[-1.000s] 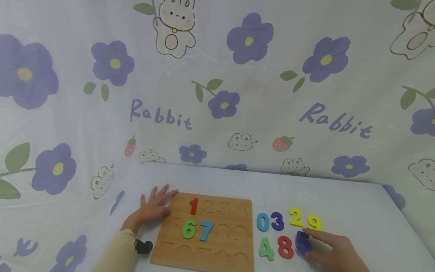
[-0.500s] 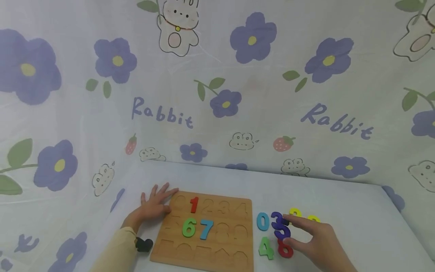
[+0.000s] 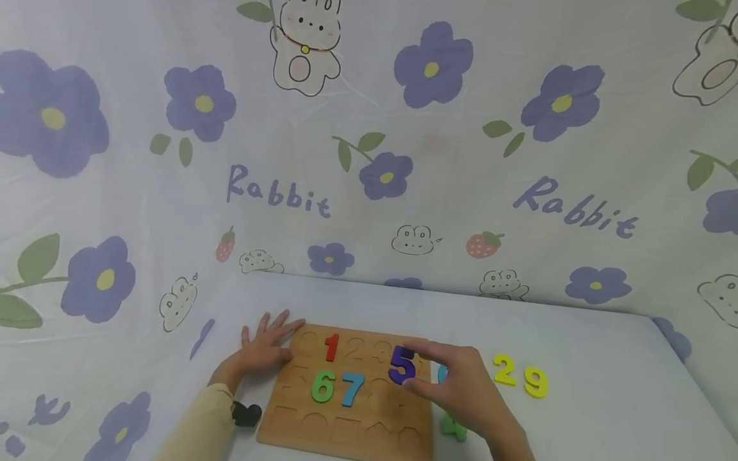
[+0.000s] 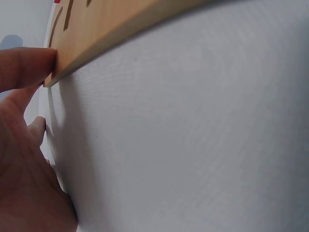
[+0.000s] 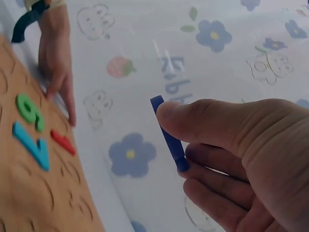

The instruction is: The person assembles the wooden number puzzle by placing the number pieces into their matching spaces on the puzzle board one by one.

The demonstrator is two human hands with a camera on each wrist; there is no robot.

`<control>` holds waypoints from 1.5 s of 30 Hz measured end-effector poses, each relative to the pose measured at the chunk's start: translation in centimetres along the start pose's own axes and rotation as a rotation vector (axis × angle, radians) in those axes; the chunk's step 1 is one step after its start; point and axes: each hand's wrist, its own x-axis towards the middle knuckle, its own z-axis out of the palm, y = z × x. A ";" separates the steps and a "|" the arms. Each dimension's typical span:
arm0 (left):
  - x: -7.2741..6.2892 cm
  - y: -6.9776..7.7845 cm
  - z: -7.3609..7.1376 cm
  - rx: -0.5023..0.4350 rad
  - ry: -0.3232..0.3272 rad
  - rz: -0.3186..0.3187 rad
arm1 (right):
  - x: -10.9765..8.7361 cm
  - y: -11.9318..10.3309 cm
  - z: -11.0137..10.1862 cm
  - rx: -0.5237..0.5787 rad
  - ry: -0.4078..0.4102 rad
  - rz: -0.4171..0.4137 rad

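Between thumb and fingers, my right hand (image 3: 469,387) pinches a dark purple number 5 (image 3: 401,366), over the upper right part of a wooden number board (image 3: 346,442). Seen from the right wrist, the 5 (image 5: 171,140) is edge-on and raised. My left hand (image 3: 262,351) lies with spread fingers at the board's upper left corner; in the left wrist view its thumb (image 4: 29,67) touches the edge. A red 1 (image 3: 331,347), a green 6 (image 3: 323,386) and a blue 7 (image 3: 351,389) sit on the board, among shallow outlined recesses.
Right of the board lie a yellow 2 (image 3: 504,370) and a yellow 9 (image 3: 535,382). My right hand partly covers a green 4 (image 3: 453,428) and a light blue 0 (image 3: 442,373). A patterned cloth (image 3: 369,128) rises behind the white table (image 3: 605,358).
My right hand has picked up the purple 5 from the right of the board and carried it left, over the loose numbers, to above the board. My left hand stays at the board's corner.
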 end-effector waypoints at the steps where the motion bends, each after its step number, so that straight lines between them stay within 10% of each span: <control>1: 0.1 -0.2 0.1 0.007 0.003 0.000 | 0.4 -0.3 0.5 0.014 -0.001 -0.022; 12: 0.6 -1.3 0.7 0.003 0.019 0.029 | 4.7 -3.2 6.1 0.042 -0.131 -0.182; 20: -0.2 -0.1 0.1 0.027 -0.011 0.015 | 7.6 -4.3 10.9 -0.133 -0.241 -0.285; 29: -0.3 0.2 0.1 -0.009 -0.006 0.038 | 8.4 -4.0 15.3 -0.097 -0.335 -0.170; 45: 0.5 -1.2 0.6 0.016 0.033 0.043 | 9.1 -3.4 19.3 -0.209 -0.298 -0.278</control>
